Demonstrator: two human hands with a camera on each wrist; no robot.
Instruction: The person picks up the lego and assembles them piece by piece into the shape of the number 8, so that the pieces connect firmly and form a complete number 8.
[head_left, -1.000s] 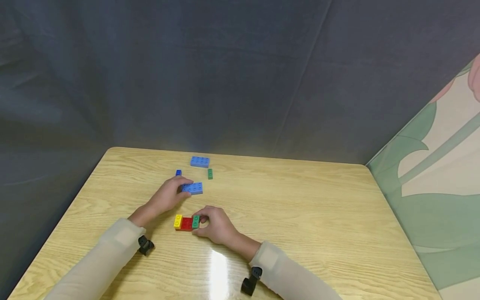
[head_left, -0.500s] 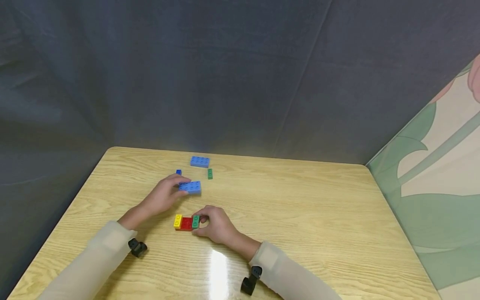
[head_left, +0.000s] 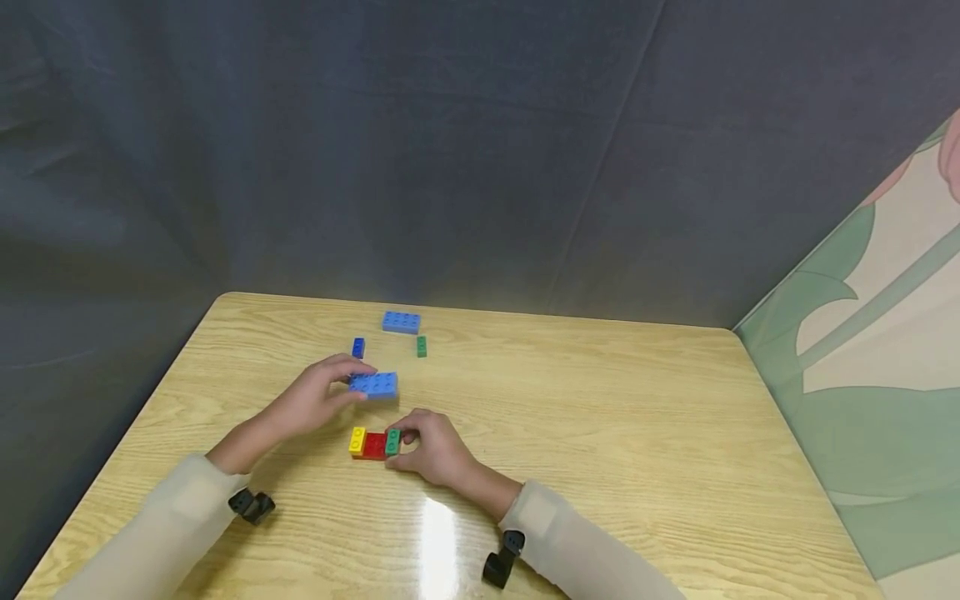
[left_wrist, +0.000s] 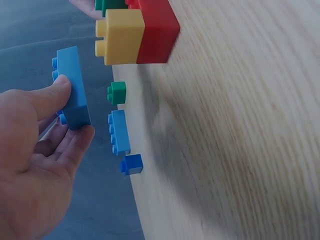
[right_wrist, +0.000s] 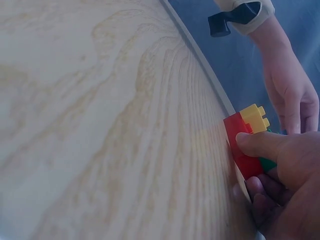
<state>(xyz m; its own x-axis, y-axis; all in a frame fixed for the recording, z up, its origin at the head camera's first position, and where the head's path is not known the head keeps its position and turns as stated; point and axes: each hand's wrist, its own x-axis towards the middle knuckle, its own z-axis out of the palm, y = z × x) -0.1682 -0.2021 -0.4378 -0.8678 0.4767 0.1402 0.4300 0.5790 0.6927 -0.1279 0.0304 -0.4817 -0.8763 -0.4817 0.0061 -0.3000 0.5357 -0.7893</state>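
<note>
Left hand (head_left: 306, 403) pinches blue brick (head_left: 379, 384) beyond red brick (head_left: 374, 447), underside free; right hand (head_left: 438, 450) grips red brick under green brick (head_left: 393, 442), likely for steadiness.

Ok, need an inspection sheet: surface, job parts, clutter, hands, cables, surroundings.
Surface: wood-grain table, glare patch at the bottom of the head view.
Job's things: red base topped by yellow brick and mounted green brick at opposite ends; raised blue brick; loose on table: far blue brick, small green brick, dark-blue brick.
Clutter: nothing seen besides bricks.
Hands: left hand holds raised blue brick; right hand grips red base at its green end.
Cables: nothing seen.
Surroundings: dark curtain behind, floral panel at right.
</note>
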